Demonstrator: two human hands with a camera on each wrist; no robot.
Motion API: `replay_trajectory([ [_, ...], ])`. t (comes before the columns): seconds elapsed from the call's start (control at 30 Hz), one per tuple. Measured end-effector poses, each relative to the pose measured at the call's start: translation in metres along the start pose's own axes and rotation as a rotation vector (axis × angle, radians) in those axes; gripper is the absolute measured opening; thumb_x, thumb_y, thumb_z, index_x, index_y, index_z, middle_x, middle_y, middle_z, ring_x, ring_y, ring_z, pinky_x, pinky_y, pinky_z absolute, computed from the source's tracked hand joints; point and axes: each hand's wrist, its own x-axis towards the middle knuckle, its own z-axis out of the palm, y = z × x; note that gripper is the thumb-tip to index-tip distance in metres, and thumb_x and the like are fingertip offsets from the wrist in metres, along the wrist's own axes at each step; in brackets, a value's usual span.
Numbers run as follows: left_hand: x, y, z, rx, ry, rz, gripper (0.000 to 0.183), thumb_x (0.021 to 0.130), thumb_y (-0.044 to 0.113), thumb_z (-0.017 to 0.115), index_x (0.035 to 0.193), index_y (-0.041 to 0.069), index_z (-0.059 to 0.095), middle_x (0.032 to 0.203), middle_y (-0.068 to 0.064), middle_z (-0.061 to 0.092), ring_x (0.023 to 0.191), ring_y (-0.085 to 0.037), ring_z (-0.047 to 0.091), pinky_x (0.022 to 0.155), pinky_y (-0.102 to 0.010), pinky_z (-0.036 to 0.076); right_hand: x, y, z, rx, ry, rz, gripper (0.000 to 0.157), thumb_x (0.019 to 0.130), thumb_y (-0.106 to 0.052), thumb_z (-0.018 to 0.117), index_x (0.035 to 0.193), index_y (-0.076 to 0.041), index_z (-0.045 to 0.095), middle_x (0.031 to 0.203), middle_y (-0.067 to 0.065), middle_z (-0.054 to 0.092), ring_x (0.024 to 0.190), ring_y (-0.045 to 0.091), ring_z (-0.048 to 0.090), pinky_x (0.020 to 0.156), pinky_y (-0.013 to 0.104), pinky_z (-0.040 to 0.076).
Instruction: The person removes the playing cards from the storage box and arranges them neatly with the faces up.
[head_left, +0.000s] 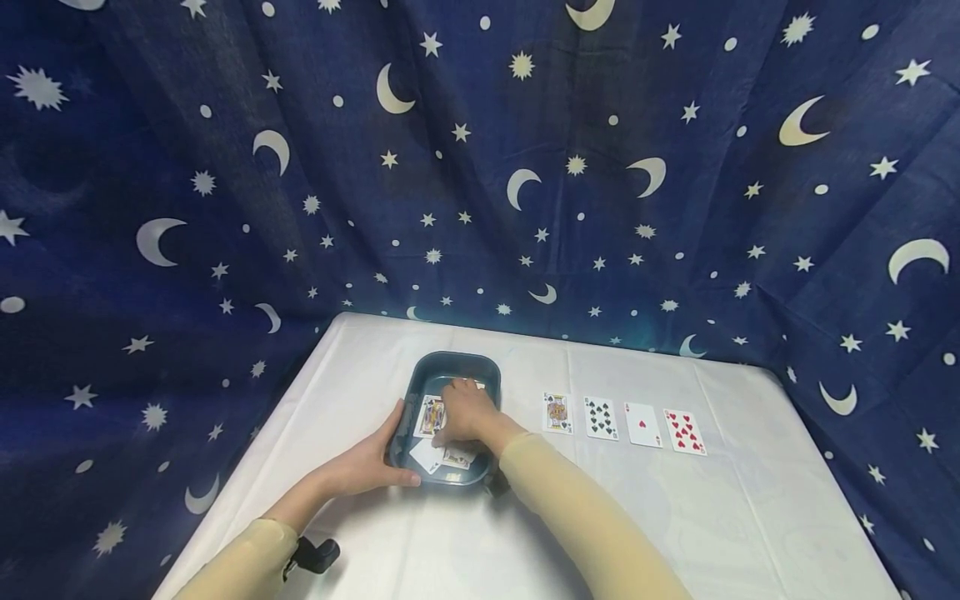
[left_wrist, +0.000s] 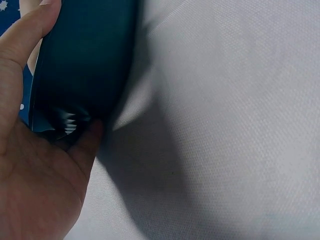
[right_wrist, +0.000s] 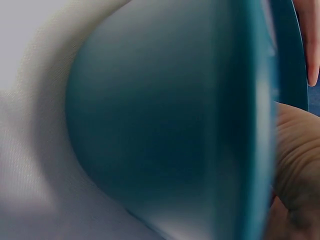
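A dark blue-green plastic tray point(head_left: 409, 390) stands on the white-covered table. My left hand point(head_left: 358, 468) holds its left side, thumb at the near corner and fingers along the wall; the left wrist view shows this hand point(left_wrist: 40, 180) against the tray's side point(left_wrist: 90, 55). Inside the tray lie a face card point(head_left: 430, 417), a mostly white card point(head_left: 427, 456) and another face card point(head_left: 457, 458). My right hand point(head_left: 465, 410) reaches over the right rim into the tray, fingers bent down among the cards. The tray wall point(right_wrist: 160, 110) blocks its fingertips in the right wrist view.
Right of the tray, playing cards lie face up in a row: a face card point(head_left: 557, 413), a spades card point(head_left: 602, 418), an ace of hearts point(head_left: 643, 425) and a hearts number card point(head_left: 684, 432). A blue star-and-moon curtain point(head_left: 480, 167) hangs round the table point(head_left: 525, 533).
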Motion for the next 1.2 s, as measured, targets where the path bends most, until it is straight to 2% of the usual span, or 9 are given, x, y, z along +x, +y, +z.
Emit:
replay_trajectory([
  [0.17, -0.010, 0.021, -0.005, -0.020, -0.003, 0.001, 0.122, 0.067, 0.037, 0.082, 0.150, 0.017, -0.006, 0.155, -0.009, 0.003, 0.139, -0.029, 0.011, 0.108, -0.051, 0.016, 0.002, 0.000, 0.000, 0.015, -0.003, 0.022, 0.099, 0.052, -0.062, 0.080, 0.129, -0.007, 0.049, 0.130, 0.009, 0.046, 0.125, 0.027, 0.036, 0.106, 0.046, 0.027],
  [0.33, -0.014, 0.030, -0.007, -0.023, -0.010, 0.028, 0.121, 0.069, 0.034, 0.082, 0.150, 0.013, -0.005, 0.155, -0.013, 0.003, 0.138, -0.034, 0.011, 0.106, -0.054, 0.019, 0.003, 0.001, 0.003, 0.011, -0.005, 0.020, 0.101, 0.050, -0.062, 0.081, 0.127, -0.006, 0.048, 0.127, 0.009, 0.047, 0.122, 0.028, 0.039, 0.106, 0.045, 0.027],
  [0.43, -0.012, 0.026, -0.006, -0.029, -0.011, 0.019, 0.122, 0.068, 0.036, 0.082, 0.150, 0.013, -0.006, 0.155, -0.010, 0.001, 0.139, -0.031, 0.009, 0.108, -0.052, 0.017, 0.002, 0.002, 0.003, 0.015, -0.006, 0.022, 0.102, 0.049, -0.063, 0.081, 0.127, -0.006, 0.046, 0.126, 0.008, 0.047, 0.120, 0.027, 0.039, 0.106, 0.044, 0.028],
  [0.7, 0.001, -0.002, 0.000, 0.015, -0.015, 0.001, 0.125, 0.065, 0.046, 0.081, 0.149, 0.023, -0.009, 0.155, 0.000, 0.000, 0.140, -0.023, 0.010, 0.109, -0.047, 0.018, -0.002, 0.000, 0.000, 0.029, 0.013, 0.010, 0.097, 0.050, -0.060, 0.082, 0.124, -0.007, 0.048, 0.121, 0.007, 0.049, 0.118, 0.026, 0.041, 0.105, 0.044, 0.030],
  [0.97, 0.001, -0.004, -0.001, 0.016, -0.034, 0.018, 0.126, 0.065, 0.050, 0.079, 0.149, 0.025, -0.011, 0.155, 0.001, -0.003, 0.140, -0.022, 0.008, 0.109, -0.045, 0.017, -0.002, 0.001, 0.000, -0.004, 0.006, -0.012, 0.097, 0.054, -0.062, 0.080, 0.129, -0.009, 0.050, 0.127, 0.007, 0.048, 0.122, 0.025, 0.038, 0.106, 0.043, 0.028],
  [1.2, 0.002, -0.006, -0.001, 0.008, -0.032, 0.004, 0.125, 0.066, 0.047, 0.080, 0.148, 0.027, -0.011, 0.155, 0.000, -0.001, 0.140, -0.021, 0.008, 0.109, -0.045, 0.018, -0.003, 0.005, -0.005, -0.043, 0.043, -0.069, 0.093, 0.053, -0.062, 0.079, 0.127, -0.012, 0.053, 0.122, 0.003, 0.049, 0.108, 0.019, 0.040, 0.102, 0.042, 0.032],
])
